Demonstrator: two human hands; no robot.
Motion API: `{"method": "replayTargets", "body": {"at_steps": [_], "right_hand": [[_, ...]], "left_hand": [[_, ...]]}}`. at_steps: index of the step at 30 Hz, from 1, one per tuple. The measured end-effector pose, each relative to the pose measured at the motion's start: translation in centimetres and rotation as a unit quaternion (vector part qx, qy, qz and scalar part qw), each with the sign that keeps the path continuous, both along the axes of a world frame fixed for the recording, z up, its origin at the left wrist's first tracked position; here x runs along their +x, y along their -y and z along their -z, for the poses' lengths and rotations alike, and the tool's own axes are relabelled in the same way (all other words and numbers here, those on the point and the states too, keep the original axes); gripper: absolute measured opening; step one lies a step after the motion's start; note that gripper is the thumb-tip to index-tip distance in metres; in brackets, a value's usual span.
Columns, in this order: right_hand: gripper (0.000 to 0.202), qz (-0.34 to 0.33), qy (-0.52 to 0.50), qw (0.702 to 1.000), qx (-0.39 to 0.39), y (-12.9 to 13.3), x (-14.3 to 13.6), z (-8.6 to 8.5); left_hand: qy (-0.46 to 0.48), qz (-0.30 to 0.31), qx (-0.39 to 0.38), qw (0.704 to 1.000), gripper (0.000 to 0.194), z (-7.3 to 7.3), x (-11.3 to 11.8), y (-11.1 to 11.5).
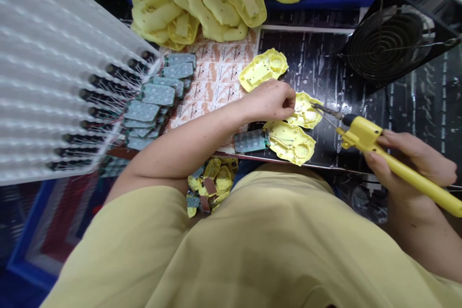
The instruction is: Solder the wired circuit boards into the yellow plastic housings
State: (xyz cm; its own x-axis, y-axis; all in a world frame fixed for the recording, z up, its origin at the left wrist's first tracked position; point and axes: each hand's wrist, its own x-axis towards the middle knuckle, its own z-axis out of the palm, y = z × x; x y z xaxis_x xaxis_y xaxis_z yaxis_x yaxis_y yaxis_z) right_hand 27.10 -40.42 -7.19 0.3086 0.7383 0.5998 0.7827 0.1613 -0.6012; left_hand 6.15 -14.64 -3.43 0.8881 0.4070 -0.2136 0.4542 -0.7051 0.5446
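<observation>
1. On the black table mat [327,151], at the centre of an imagined dial with twelve toward the top of the view, lies the middle yellow shell [306,114], its ribbed inside facing up.
2. At nine to ten o'clock, the left hand [270,98] reaches over that shell's near-left edge. Its fingers are curled inward; whether the tips pinch anything, I cannot tell.
3. Toward four o'clock, the right hand [411,156] grips the yellow soldering iron [364,134], thumb and fingers closed around the handle. The dark tip points at the shell's two o'clock edge; contact is unclear. A thin metal rod runs beside it.
4. At ten o'clock lies the upper yellow shell [263,71], just past the left hand.
5. At seven o'clock, close by, is the lower yellow shell [291,144], with thin wires lying over it to a green circuit board [250,141] at eight.
6. Farther off: stacked circuit boards [159,95] at nine, beside a white ridged panel [65,48] holding black wired parts [99,111]; a heap of yellow casings [209,2] at ten; a black fan [384,43] at two.
</observation>
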Motion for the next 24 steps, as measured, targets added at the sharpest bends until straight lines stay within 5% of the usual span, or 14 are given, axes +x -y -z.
{"method": "replayTargets", "body": {"at_steps": [3,5,10,16,24], "right_hand": [[0.029,-0.103,0.029,0.99,0.091,-0.8,0.0,0.0],[0.027,-0.101,0.023,0.989,0.107,-1.0,0.0,0.1],[0.036,-0.042,0.04,0.998,0.002,-0.8,0.3,0.4],[0.021,-0.109,0.023,0.989,0.101,-2.4,0.5,0.5],[0.023,-0.129,0.04,0.988,0.076,-3.0,0.7,0.0]], "left_hand": [[0.005,-0.001,0.002,1.0,0.015,-0.2,-0.3,0.0],[0.008,-0.008,0.0,1.0,0.018,-0.2,-0.4,0.0],[0.005,-0.011,0.007,1.0,0.018,0.0,0.3,-0.4],[-0.009,0.006,0.009,1.0,0.008,-0.2,1.4,-0.9],[-0.046,0.022,-0.004,0.999,0.008,-0.5,2.5,-1.6]]}}
